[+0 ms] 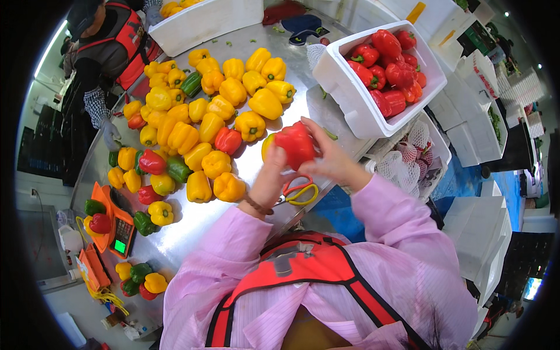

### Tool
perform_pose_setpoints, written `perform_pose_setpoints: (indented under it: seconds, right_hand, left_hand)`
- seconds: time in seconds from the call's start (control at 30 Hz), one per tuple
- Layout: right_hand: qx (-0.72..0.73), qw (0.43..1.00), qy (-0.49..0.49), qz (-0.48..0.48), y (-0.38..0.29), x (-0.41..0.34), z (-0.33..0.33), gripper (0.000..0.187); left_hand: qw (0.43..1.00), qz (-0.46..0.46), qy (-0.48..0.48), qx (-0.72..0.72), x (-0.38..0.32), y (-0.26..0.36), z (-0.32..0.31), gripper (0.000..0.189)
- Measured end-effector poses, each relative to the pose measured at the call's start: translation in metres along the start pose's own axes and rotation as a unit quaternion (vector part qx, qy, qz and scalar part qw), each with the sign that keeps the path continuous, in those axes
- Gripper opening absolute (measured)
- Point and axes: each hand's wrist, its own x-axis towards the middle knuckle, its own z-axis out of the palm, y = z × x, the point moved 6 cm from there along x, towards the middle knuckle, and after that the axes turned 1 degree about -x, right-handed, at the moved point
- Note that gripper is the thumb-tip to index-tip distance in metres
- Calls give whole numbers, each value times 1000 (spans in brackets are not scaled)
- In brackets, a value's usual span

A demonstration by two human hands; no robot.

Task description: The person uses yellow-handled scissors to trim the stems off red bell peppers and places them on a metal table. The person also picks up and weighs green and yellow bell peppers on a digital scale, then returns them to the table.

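Between my two hands, above the metal table (188,232), is a large red bell pepper (295,144), slightly blurred. My left hand (274,168) grips its near left side, and a yellow pepper (266,146) shows just behind that hand; whether I hold it too is unclear. My right hand (329,155) curves around the pepper's right side. Red-and-yellow-handled scissors (302,192) lie below my hands at the table edge, their blades mostly hidden by my left wrist. Many yellow bell peppers (218,107) spread to the left, with a few red and green ones among them.
A white foam box (350,103) of red peppers stands at the right. Below it, another box holds netted produce (415,153). An orange digital scale (116,223) carries peppers at the left. Across the table, a co-worker's gloved hand (110,134) reaches near the peppers.
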Motion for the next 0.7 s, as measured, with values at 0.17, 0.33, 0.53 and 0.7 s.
perform_pose_setpoints:
  seconds: [0.17,0.33,0.53,0.7]
  right_hand:
    - [312,930,162,104,21,-1,-48,73]
    - [411,872,259,49,53,51,-198,68]
    - [27,934,346,82,102,54,-239,52]
    - [-85,979,182,-17,43,79,-61,35]
  left_hand:
    - [992,17,-28,121,-10,9,-19,69]
    - [971,31,173,162,-44,24,-121,58]
    - [823,193,402,351,-120,58,-268,47]
    - [520,212,552,617,-190,114,-370,54]
